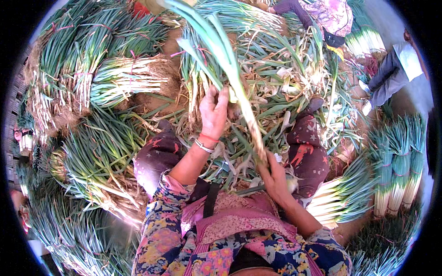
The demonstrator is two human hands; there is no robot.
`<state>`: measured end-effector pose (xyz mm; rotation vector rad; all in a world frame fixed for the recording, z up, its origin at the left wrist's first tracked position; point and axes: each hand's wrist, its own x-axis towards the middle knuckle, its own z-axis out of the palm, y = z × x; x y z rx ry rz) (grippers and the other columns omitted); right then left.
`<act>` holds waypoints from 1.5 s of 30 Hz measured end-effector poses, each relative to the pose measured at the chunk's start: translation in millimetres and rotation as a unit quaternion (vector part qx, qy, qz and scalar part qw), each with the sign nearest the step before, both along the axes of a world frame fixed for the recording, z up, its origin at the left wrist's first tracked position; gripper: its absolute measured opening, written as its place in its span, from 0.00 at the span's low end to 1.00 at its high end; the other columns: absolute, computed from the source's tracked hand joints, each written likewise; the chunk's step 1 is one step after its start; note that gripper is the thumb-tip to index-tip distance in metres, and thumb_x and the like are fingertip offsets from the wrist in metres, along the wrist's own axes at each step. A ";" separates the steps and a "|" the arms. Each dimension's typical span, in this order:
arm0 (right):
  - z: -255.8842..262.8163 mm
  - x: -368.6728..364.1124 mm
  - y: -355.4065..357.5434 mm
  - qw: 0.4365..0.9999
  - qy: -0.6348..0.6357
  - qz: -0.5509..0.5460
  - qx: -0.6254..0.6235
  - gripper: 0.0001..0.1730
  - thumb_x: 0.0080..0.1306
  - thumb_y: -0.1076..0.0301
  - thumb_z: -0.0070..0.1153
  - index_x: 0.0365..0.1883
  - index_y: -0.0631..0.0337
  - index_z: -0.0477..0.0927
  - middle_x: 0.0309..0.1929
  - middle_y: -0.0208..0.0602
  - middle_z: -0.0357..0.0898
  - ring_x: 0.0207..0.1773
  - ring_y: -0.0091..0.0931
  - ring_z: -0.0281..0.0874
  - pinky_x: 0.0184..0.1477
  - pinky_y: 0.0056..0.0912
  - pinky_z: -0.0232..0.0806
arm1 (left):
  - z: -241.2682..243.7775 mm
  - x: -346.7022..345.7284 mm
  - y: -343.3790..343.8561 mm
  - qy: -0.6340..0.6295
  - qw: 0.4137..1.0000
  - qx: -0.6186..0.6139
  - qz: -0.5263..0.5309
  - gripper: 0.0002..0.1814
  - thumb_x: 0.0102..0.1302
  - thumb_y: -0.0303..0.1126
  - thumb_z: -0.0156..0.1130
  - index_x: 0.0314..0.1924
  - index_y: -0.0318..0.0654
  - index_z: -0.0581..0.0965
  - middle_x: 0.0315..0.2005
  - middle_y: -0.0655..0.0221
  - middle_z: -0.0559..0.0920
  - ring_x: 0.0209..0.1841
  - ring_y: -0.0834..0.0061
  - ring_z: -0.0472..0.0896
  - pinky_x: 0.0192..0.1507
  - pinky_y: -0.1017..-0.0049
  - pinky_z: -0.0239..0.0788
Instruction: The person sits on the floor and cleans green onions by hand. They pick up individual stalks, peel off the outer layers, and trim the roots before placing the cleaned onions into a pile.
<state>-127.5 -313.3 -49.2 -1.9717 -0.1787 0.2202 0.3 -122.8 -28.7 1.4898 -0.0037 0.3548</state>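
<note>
A long green onion [243, 98] slants across the view in front of my lap, its green leaves pointing away from me. My right hand [275, 179] is closed around its lower, root end, which is browned and slightly blurred. At mid-stalk my left hand [213, 112] pinches a leaf [202, 62] that stands off to the left of the stalk. Whether that leaf is still joined to the stalk is hidden by the fingers. Below both hands, between my knees, lies a heap of stripped leaves and dry skins [238, 162].
Tied onion bundles with roots [131, 81] are stacked at far left. Loose untrimmed onions [103, 165] lie by my left knee. Cleaned onions [342, 196] lie at my right, beside upright tied bundles [397, 172]. Another person [324, 17] sits ahead; someone [390, 76] stands at right.
</note>
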 end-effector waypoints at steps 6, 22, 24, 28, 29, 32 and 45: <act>-60.0 80.3 35.5 0.989 -0.141 0.032 0.011 0.36 0.61 0.70 0.49 0.66 0.58 0.50 0.55 0.53 0.68 0.55 0.40 0.70 0.56 0.35 0.60 | -44.9 -101.3 21.5 0.174 0.946 0.228 -0.151 0.16 0.61 0.38 0.54 0.39 0.31 0.74 0.20 0.57 0.76 0.23 0.70 0.77 0.28 0.70 0.66; 7.8 46.9 80.7 0.945 -0.224 0.233 -0.052 0.11 0.59 0.71 0.50 0.41 0.59 0.73 0.34 0.43 0.71 0.35 0.40 0.72 0.36 0.37 0.65 | -46.7 21.0 105.2 0.285 0.910 -0.235 -0.188 0.32 0.67 0.57 0.39 0.50 0.29 0.65 0.44 0.52 0.75 0.49 0.60 0.75 0.48 0.66 0.69; 8.2 36.2 82.0 0.943 -0.210 0.246 -0.077 0.11 0.59 0.71 0.50 0.41 0.57 0.72 0.35 0.44 0.70 0.36 0.43 0.72 0.36 0.40 0.66 | -59.4 55.7 120.4 0.123 0.926 -0.342 -0.098 0.26 0.70 0.49 0.40 0.48 0.28 0.64 0.34 0.58 0.75 0.30 0.73 0.74 0.32 0.75 0.71; -50.8 18.6 52.4 0.957 -0.140 0.200 -0.160 0.12 0.58 0.73 0.47 0.41 0.59 0.73 0.34 0.46 0.70 0.36 0.45 0.70 0.36 0.40 0.65 | -2.1 62.5 157.7 0.024 0.911 -0.413 -0.008 0.14 0.68 0.42 0.48 0.39 0.37 0.69 0.18 0.76 0.67 0.16 0.87 0.62 0.18 0.87 0.56; -85.3 10.2 29.6 0.942 -0.104 0.205 -0.245 0.12 0.59 0.71 0.46 0.42 0.59 0.73 0.35 0.48 0.72 0.38 0.45 0.72 0.37 0.42 0.65 | 1.5 69.2 184.1 -0.073 0.924 -0.375 0.004 0.14 0.68 0.42 0.49 0.39 0.37 0.69 0.17 0.76 0.67 0.16 0.86 0.61 0.18 0.87 0.56; -175.8 -2.1 -46.1 0.841 0.077 0.287 -0.453 0.15 0.61 0.64 0.44 0.45 0.56 0.73 0.36 0.50 0.76 0.40 0.45 0.73 0.40 0.46 0.65 | 29.7 60.4 244.9 -0.161 0.901 -0.395 -0.085 0.16 0.70 0.43 0.43 0.36 0.37 0.66 0.20 0.75 0.68 0.16 0.88 0.59 0.17 0.86 0.56; 56.9 153.0 210.5 0.955 -0.095 0.100 0.262 0.13 0.59 0.74 0.58 0.41 0.67 0.72 0.40 0.38 0.77 0.42 0.23 0.75 0.46 0.23 0.69 | -6.2 27.0 127.2 -0.032 0.863 -0.489 -0.125 0.18 0.65 0.42 0.53 0.47 0.37 0.72 0.40 0.62 0.78 0.43 0.70 0.77 0.50 0.69 0.69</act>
